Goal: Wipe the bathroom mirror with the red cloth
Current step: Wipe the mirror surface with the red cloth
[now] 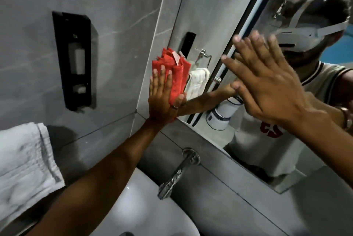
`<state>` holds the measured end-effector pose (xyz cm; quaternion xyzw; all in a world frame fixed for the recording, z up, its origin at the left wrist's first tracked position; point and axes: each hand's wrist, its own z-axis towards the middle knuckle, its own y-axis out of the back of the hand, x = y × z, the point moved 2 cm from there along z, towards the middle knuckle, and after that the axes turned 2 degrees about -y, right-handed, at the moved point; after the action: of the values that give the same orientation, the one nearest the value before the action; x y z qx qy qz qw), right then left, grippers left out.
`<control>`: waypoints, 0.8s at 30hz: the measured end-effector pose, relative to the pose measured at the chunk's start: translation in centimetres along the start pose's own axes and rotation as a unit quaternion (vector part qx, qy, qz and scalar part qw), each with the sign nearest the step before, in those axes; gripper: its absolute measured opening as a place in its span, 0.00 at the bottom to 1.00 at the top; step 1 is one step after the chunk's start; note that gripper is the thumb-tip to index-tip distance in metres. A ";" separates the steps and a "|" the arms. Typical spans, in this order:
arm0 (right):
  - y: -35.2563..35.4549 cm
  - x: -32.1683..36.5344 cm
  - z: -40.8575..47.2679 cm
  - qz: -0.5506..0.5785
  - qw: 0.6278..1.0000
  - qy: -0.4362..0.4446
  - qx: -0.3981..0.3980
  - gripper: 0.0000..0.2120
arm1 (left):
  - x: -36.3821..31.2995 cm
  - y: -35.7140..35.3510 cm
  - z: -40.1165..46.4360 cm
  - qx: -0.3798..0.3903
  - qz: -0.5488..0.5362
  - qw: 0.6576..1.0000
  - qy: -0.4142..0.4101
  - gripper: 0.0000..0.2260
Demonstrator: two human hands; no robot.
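White basin (pixel 145 197) nearest, bottom centre; chrome tap (pixel 175 176) on grey tile above it. White towel (pixel 24 161) hangs at left, near the forearm.

Left hand (pixel 162 98): fingers flat and close together, palm pressing red cloth (pixel 176 75) onto the glass; thumb tucked at cloth's lower edge. Cloth folded, bunched, sits at mirror's (pixel 219 25) lower-left corner, right beside the wall junction. Right hand (pixel 267 81): fingers spread, holds nothing; looks braced on or just off the glass, can't tell which.

Black wall dispenser (pixel 73 60) on left wall, well apart from cloth. Mirror reflects person w/ headset, a second towel, a towel ring.

Risks (judgement): bare right palm may smear the glass if touching. Bunched cloth covers little area, so streaks or missed edge strip are likely. Loose folds could slip from the flat palm and drop into basin.
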<state>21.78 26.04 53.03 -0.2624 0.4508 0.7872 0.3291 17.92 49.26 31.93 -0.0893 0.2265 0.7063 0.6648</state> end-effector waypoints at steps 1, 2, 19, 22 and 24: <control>-0.3 0.0 -1.1 0.002 1.000 0.005 0.004 0.29 | -0.4 -0.2 -0.6 -0.002 -0.004 1.000 0.012 0.34; -0.5 0.0 -2.0 0.007 1.000 0.011 0.006 0.29 | -0.5 -0.5 -1.2 -0.006 -0.011 1.000 0.024 0.33; 3.1 -6.5 -17.4 -0.079 0.992 -0.092 -0.043 0.29 | -23.9 -4.0 -12.1 0.027 -0.032 0.999 -0.031 0.26; 3.9 -8.4 -20.7 -0.094 0.986 -0.131 -0.050 0.29 | -29.8 -4.5 -14.8 0.060 -0.047 0.994 -0.078 0.26; 4.7 -9.5 -22.3 -0.093 0.979 -0.172 -0.057 0.30 | -32.6 -5.0 -15.7 0.072 -0.039 0.992 -0.094 0.27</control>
<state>27.01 1.93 52.12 -0.1821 0.3154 0.8108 0.4583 23.31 13.18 30.98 0.0167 0.2091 0.6671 0.7148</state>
